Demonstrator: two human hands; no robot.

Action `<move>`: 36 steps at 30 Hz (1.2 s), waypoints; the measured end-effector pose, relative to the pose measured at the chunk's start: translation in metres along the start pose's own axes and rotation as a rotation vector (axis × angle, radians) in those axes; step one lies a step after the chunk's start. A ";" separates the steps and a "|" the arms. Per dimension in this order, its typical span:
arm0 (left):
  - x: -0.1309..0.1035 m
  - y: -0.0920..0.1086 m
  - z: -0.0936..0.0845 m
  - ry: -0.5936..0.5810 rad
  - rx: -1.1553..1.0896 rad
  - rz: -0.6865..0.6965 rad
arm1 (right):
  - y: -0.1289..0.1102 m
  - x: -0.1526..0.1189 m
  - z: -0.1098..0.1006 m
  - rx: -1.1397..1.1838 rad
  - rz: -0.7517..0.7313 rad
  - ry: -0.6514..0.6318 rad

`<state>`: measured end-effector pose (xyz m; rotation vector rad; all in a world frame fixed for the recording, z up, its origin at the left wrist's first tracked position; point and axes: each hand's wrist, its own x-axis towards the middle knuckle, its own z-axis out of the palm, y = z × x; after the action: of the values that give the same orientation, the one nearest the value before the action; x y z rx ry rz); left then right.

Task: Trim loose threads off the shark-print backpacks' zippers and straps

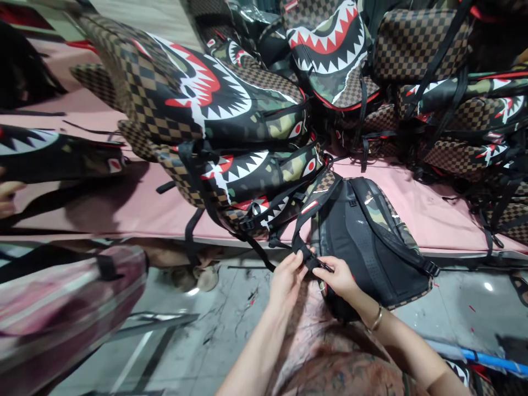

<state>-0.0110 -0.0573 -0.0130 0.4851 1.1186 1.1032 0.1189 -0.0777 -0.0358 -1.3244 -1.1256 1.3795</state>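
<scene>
A backpack (pixel 363 242) lies with its black padded back panel facing up, partly over the near edge of the pink table (pixel 437 209). Its left shoulder strap (pixel 309 212), with a red label, runs down to my hands. Between the fingers of my left hand (pixel 286 278) is the black webbing at the strap's lower end. My right hand (pixel 336 275), a bracelet on its wrist, pinches the dark buckle or webbing end beside it; the fingers hide the exact part. The right shoulder strap (pixel 383 225) lies across the panel.
Shark-mouth and checkered backpacks (pixel 223 104) are stacked just left of my backpack. More backpacks (pixel 457 121) fill the table's back and right. Another person's hand (pixel 8 192) is at the far left edge by a bag. A pink-and-white bundle (pixel 74 308) stands lower left.
</scene>
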 end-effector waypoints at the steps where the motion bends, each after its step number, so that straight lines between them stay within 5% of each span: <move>1: 0.000 0.001 0.003 -0.003 -0.034 -0.081 | 0.000 -0.001 0.000 0.029 0.001 0.017; 4: 0.003 -0.001 0.006 -0.005 -0.043 -0.183 | 0.000 -0.001 0.001 0.093 0.037 0.041; 7: 0.003 -0.006 0.001 -0.044 0.049 -0.081 | 0.000 0.001 0.004 0.126 0.080 0.064; 12: -0.010 -0.006 -0.014 0.176 0.578 0.578 | -0.001 0.003 0.011 0.117 0.088 0.072; 15: -0.019 -0.002 -0.023 0.122 0.947 0.818 | 0.000 0.003 0.013 0.114 0.072 0.066; 19: -0.018 0.002 -0.029 -0.086 1.131 0.713 | 0.009 0.003 0.014 0.110 0.064 0.095; 26: -0.001 0.012 -0.026 -0.179 1.110 0.444 | 0.019 0.003 0.012 0.060 0.027 0.119; 36: 0.001 0.009 -0.008 -0.022 0.584 0.301 | 0.002 -0.007 0.008 -0.273 -0.112 0.155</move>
<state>-0.0226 -0.0538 -0.0100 1.1505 1.3773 1.0109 0.1115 -0.0850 -0.0366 -1.5085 -1.2939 1.0494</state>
